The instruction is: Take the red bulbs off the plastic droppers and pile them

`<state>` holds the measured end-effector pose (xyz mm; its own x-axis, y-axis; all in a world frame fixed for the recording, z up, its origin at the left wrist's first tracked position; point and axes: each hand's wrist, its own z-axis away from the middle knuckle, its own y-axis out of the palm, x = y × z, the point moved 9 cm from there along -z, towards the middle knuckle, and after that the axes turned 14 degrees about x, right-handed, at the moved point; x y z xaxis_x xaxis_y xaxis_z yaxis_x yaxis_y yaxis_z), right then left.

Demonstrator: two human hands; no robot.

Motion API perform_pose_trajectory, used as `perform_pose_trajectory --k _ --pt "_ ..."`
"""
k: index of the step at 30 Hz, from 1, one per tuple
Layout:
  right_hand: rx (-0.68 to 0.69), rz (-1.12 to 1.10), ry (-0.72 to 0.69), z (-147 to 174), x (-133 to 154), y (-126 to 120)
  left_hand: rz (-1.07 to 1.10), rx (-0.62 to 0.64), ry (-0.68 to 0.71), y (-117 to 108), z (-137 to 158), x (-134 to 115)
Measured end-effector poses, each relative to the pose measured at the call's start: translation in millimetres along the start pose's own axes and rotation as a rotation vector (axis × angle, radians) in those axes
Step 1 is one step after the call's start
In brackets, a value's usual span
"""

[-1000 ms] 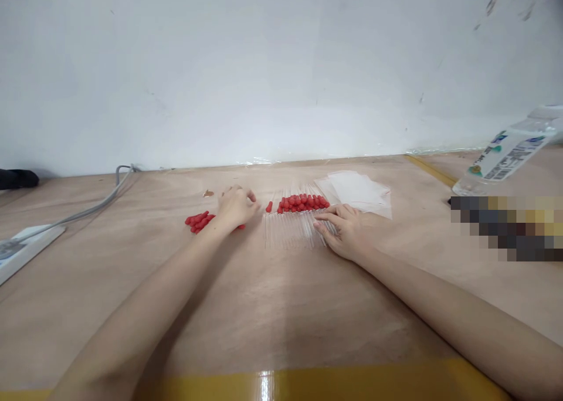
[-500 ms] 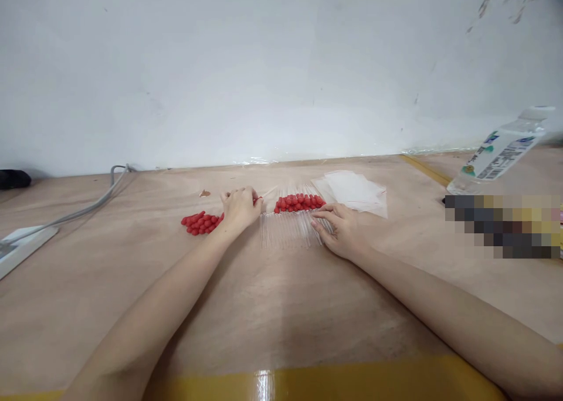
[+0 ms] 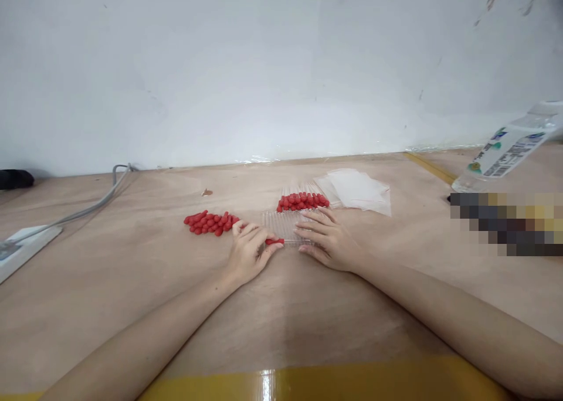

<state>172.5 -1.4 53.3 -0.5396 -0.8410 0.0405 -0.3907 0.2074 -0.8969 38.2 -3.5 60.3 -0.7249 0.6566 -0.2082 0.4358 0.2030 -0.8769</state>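
Observation:
My left hand (image 3: pixel 251 251) is closed in a pinch on a red rubber bulb (image 3: pixel 275 241), like that of a dropper, at the near left edge of a row of thin clear tubes (image 3: pixel 285 225). The bulb lines up with the end of the nearest tube. Whether the tube is inside it, I cannot tell. Fingers spread, my right hand (image 3: pixel 328 240) lies over the right ends of the tubes. Loose red bulbs (image 3: pixel 209 222) are heaped just left of my left hand. Behind the row lie more tubes with red bulbs (image 3: pixel 303 201) on their ends.
White paper sheets (image 3: pixel 358 189) lie loosely stacked behind my right hand. A clear labelled bottle (image 3: pixel 505 152) leans at the right, by a blurred-out patch. At the left are a grey cable (image 3: pixel 94 201) and a white board (image 3: pixel 29 248). A wall (image 3: pixel 281 67) closes off the back.
My left hand has come nearer and slightly right, bringing a red bulb to the nearest tube's end. My right hand has shifted slightly left and nearer, its fingers now flatter over the tubes.

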Motion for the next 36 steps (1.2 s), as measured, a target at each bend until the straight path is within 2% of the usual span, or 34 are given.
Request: perform_pose_trajectory --k 5,10,16,20,26,36 --pt "-0.027 0.002 -0.011 -2.0 2.4 2.0 0.039 0.021 0.020 2.9 -3.6 -2.0" --pt "-0.026 -0.018 -0.026 -2.3 3.1 2.5 0.074 0.086 0.172 15.1 -9.7 -11.7" --pt "-0.054 -0.040 -0.036 -2.5 1.5 5.0 0.045 0.027 0.230 16.3 -10.2 -16.8" --pt "-0.037 -0.059 -0.098 -4.1 7.1 8.2 0.028 0.019 0.259 15.1 -7.9 -20.0" --pt "-0.054 -0.111 -0.175 -1.6 14.5 4.3 0.035 0.079 0.302 17.1 -5.0 -24.2" --pt "-0.072 -0.036 -0.255 2.5 27.0 -2.5 0.078 0.129 0.297 18.5 -0.1 -27.2"
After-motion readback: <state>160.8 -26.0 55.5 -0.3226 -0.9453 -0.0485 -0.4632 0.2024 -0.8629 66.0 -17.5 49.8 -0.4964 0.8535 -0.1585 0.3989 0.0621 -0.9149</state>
